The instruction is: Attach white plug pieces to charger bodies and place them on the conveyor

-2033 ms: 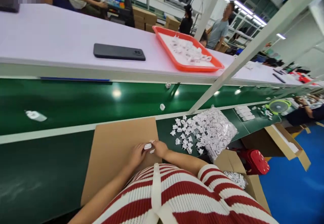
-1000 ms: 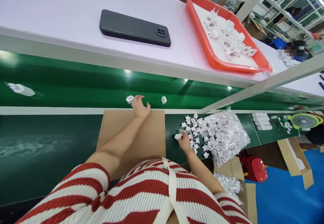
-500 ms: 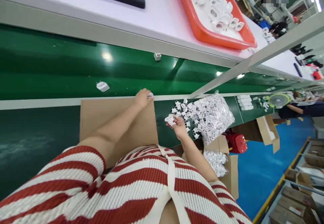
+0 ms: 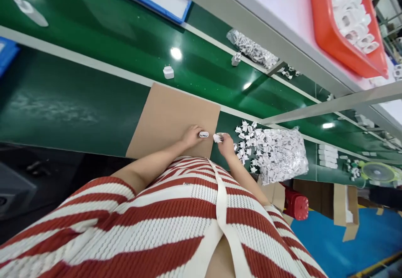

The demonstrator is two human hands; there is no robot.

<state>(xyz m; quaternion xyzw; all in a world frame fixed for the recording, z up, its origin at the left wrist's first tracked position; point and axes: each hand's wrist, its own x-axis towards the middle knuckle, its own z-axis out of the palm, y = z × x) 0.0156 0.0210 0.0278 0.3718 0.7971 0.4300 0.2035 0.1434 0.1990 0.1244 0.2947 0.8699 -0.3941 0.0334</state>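
Observation:
My left hand (image 4: 191, 135) is closed on a small white charger shell (image 4: 204, 134), held over the right edge of a brown cardboard sheet (image 4: 171, 117). My right hand (image 4: 225, 143) pinches a small white plug insert (image 4: 217, 137) a few centimetres to the right of the shell. The two parts are close but apart. Just right of my right hand lies a pile of loose white plug inserts (image 4: 245, 144) spilling from a clear bag of the same parts (image 4: 281, 152).
A green conveyor belt (image 4: 109, 39) runs behind the cardboard, carrying a white charger (image 4: 168, 72) and another part (image 4: 235, 58). An orange tray of white shells (image 4: 345, 22) sits on the upper shelf. A cardboard box (image 4: 345, 211) and red stool (image 4: 297, 204) stand at lower right.
My left hand picked a white shell off the belt edge and drew back to the cardboard. My right hand took an insert from the pile and moved left toward it. The camera tilted.

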